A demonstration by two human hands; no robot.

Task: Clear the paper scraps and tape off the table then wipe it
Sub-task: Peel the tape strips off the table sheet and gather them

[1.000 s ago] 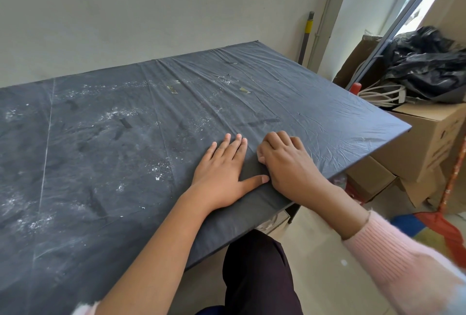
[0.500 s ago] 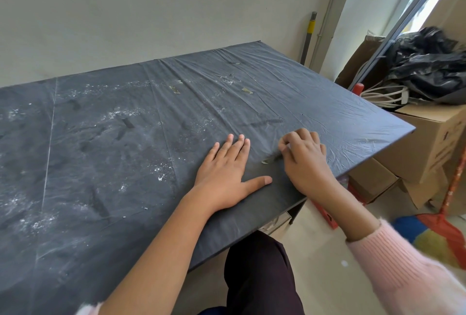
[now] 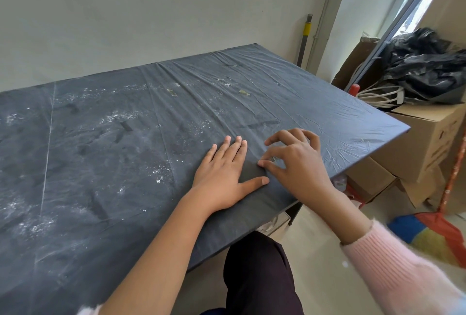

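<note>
- Tape bit (image 3: pixel 274 159): small, shiny, stuck on dark sheet (image 3: pixel 75 163) covering table (image 3: pixel 340 118); near front edge, toward right end, under curled fingers of right hand (image 3: pixel 295 163).
- Right hand: clawed over that bit, fingers bent, thumb tip down on sheet just beside it; cannot tell whether bit is actually pinched.
- Left hand (image 3: pixel 224 176): flat on sheet just left of right hand, palm down, fingers straight and close together, thumb splayed toward right hand; pressing sheet, holding nothing.
- Olive tape strip (image 3: pixel 172 92) further back, mid-table; second strip (image 3: pixel 244 92) to its right. Both well apart from hands.
- White paper flecks (image 3: pixel 161 175): scattered over left half and back of sheet, one cluster near left hand.
- Sheet wrinkled, long creases running front to back.
- Pink sleeve (image 3: pixel 393 277) on right forearm; left forearm bare.
- Off right end: stacked cardboard boxes (image 3: pixel 426 143), black bag (image 3: pixel 428 67) on top, coiled white cable (image 3: pixel 378 96) beside bag.
- Broom (image 3: pixel 438 231) on floor by boxes.
- Grey pole with yellow band (image 3: pixel 307 30) against wall at back corner.
</note>
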